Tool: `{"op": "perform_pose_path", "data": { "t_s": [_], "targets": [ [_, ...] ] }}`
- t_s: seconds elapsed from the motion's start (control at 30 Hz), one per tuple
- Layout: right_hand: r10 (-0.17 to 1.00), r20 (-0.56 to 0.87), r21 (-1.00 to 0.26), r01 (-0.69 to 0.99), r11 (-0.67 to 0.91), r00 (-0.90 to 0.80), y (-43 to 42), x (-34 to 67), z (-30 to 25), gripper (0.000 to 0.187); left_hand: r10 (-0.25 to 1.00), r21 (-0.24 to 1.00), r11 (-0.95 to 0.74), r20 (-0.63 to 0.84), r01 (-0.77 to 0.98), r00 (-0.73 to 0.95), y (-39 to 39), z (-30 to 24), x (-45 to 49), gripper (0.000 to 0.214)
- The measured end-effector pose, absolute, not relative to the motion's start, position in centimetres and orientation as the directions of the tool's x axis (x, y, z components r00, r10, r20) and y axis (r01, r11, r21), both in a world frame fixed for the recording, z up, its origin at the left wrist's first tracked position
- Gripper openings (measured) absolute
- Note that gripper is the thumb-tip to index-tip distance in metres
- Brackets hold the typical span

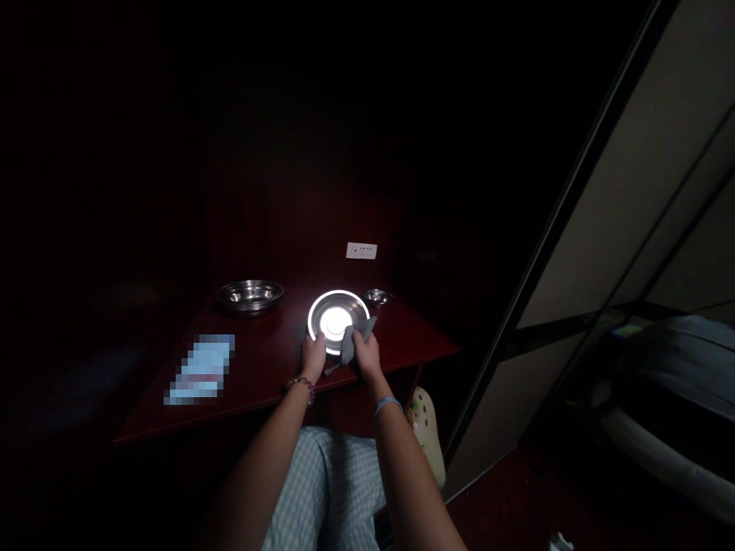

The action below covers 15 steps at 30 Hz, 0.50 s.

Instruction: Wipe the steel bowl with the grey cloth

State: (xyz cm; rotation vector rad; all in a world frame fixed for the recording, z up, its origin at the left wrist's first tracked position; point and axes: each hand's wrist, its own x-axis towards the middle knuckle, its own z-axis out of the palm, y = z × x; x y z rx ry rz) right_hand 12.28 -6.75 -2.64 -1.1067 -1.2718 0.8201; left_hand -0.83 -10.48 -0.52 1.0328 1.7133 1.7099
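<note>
A round metal dish (321, 308), shallow and shining brightly in its middle, is held tilted toward me above the front of the dark red table (258, 386). My left hand (313, 357) grips its near left rim, thumb on the inner side. On the near right rim, my right hand (368, 357) is closed round a grey cloth (347, 346) that lies against the metal. Part of the cloth sticks up past the thumb. The fingers of both hands beneath the dish are hidden.
Stacked metal dishes (250, 297) stand at the back left. A small metal bowl (377, 297) sits behind the held dish, right of it. A blurred-out light blue item (200, 371) lies front left. A socket panel (361, 251) is on the wall; a cream clog (426, 436) shows below right.
</note>
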Motion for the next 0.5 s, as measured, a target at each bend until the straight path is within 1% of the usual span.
{"op": "perform_pose_path", "data": {
  "t_s": [0.07,0.17,0.3,0.4,0.5],
  "targets": [
    [0.935,0.320,-0.945,0.116,0.305,0.153,-6.6,12.3,-2.9,0.023,0.806,0.992,-0.042,0.106,0.122,-0.582,-10.5,-0.4,-0.8,0.026],
    [0.930,0.326,-0.943,0.126,0.308,0.171,-6.7,12.3,-2.8,0.024,0.808,0.992,-0.062,0.114,0.110,-0.578,-10.9,0.1,-0.7,0.029],
    [0.939,0.317,-0.941,0.163,0.295,0.135,-6.9,12.4,-2.2,0.025,0.801,0.995,-0.020,0.074,0.097,-0.595,-11.2,0.6,-0.5,0.032],
    [0.936,0.293,-0.941,0.233,0.246,0.196,-6.9,12.2,-1.9,0.022,0.808,0.993,0.005,0.067,0.121,-0.585,-11.1,0.9,-0.3,0.033],
    [0.906,0.316,-0.928,0.292,0.233,0.283,-6.8,11.7,-1.9,0.023,0.801,0.985,0.062,0.046,0.160,-0.597,-10.9,1.0,-0.2,0.032]
  ]
}}
